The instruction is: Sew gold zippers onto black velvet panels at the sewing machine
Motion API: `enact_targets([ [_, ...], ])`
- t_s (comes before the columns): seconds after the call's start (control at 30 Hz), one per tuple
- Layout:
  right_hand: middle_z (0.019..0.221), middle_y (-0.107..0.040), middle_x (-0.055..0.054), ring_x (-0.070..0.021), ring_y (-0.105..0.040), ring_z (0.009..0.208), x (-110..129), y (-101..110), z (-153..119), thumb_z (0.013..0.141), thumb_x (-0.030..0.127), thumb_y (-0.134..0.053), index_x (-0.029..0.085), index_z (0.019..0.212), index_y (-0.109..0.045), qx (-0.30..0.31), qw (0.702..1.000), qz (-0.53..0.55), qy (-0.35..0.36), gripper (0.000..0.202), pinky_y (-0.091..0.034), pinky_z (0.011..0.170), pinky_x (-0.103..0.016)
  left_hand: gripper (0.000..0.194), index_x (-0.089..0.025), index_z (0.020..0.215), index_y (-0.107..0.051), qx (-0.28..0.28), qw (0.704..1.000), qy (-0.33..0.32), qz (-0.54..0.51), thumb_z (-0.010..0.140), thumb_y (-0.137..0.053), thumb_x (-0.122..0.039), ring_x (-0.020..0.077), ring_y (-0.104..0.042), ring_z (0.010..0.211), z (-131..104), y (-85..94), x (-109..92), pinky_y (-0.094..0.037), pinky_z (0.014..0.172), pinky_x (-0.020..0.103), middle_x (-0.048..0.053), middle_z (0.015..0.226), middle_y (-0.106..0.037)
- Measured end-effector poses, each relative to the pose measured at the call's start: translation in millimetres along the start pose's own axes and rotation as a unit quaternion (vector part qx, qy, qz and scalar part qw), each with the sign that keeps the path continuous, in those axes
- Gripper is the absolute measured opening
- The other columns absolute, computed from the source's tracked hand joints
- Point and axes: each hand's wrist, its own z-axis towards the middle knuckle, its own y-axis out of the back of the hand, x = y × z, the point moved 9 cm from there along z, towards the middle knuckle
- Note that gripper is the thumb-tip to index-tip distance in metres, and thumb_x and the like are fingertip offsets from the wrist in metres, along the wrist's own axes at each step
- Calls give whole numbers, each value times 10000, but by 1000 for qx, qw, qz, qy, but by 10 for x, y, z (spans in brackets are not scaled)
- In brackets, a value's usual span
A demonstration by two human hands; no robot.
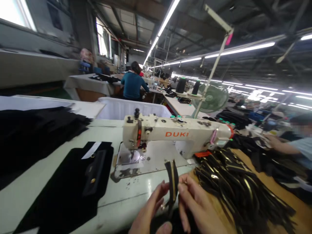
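Observation:
A black zipper (173,182) with gold teeth stands up in front of the sewing machine, its top end loose and slightly parted. My right hand (198,206) pinches its right edge between thumb and fingertips. On the other side, my left hand (148,211) is curled round the lower part of the zipper, near a small shiny metal piece. Dark material below partly hides the lower end. Behind both hands is the white sewing machine (156,130) marked DUKI, its needle area lit.
Left of the machine lies a black fabric panel (70,182) with a strap and gold studs, below a black fabric stack (41,130). A pile of gold-toothed zippers (234,182) lies at right. Behind stand a white bin (131,109) and a seated person (133,84); another person (302,139) works at far right.

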Motion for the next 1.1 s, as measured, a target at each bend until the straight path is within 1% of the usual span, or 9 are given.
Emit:
enact_targets([
  [0.13,464,-555,58,-70,-420,326,-275,-649,320,895,569,-599,191,934,-487,104,982,158,-24,397,-356,360,-145,849,-293,1551,-88,-76,965,102,-229,923,-572,-597,259,-721,866,-79,190,325,-600,675,321,179,1349,-548],
  [0.3,512,-582,40,-53,-390,314,-421,-895,590,906,545,-605,182,910,-511,125,973,191,-22,375,-346,341,-140,644,-178,1315,-545,-72,943,208,-251,858,-649,-620,154,-661,559,-198,391,531,-440,388,172,130,975,-696],
  [0.43,533,-565,60,-81,-435,298,-512,-965,779,942,585,-498,210,921,-473,144,988,49,-19,376,-410,355,-189,607,-177,1213,-603,-103,916,273,-276,841,-640,-656,78,-550,409,-255,536,690,-385,350,152,89,882,-700],
  [0.6,724,-633,-29,-188,-630,551,-449,-768,1129,950,473,-484,193,1054,-543,51,974,-209,73,304,-547,513,-305,598,-167,1141,-581,-129,850,322,-397,777,-718,-621,225,-732,689,-245,526,909,-476,436,187,108,933,-688],
  [0.67,1035,-634,-90,-218,-657,866,-326,-796,1183,941,297,-513,225,1153,-578,51,942,-286,166,233,-559,798,-380,601,-182,1178,-540,-130,843,326,-408,780,-726,-593,242,-740,721,-214,513,941,-541,533,252,106,939,-690],
  [0.77,1185,-600,-87,-245,-563,1117,-270,-1037,1105,918,87,-456,262,1193,-626,124,831,-434,325,367,-485,967,-432,616,-204,1200,-527,-126,845,324,-406,772,-729,-598,271,-743,801,-202,527,936,-573,695,358,119,994,-698],
  [0.83,1189,-619,-86,-248,-543,1149,-345,-1103,1080,898,29,-446,250,1229,-618,156,790,-468,363,434,-479,988,-439,591,-221,1198,-561,-76,895,309,-312,798,-674,-641,287,-737,823,-207,613,874,-568,738,397,113,970,-713],
  [1.0,1303,-567,-110,-243,-516,1205,-437,-1052,1161,948,145,-500,201,1322,-564,167,782,-484,356,383,-467,1039,-410,393,-256,1007,-718,18,969,245,4,778,-709,-575,311,-702,857,-123,1428,677,-534,800,351,32,826,-732],
  [1.1,1308,-566,-71,-254,-502,1224,-408,-1020,1226,967,249,-537,253,1313,-579,157,787,-490,340,348,-439,1071,-440,342,-254,1124,-686,-47,919,131,369,951,-488,-473,318,-636,1061,326,2327,465,-427,991,437,68,1131,-700],
])
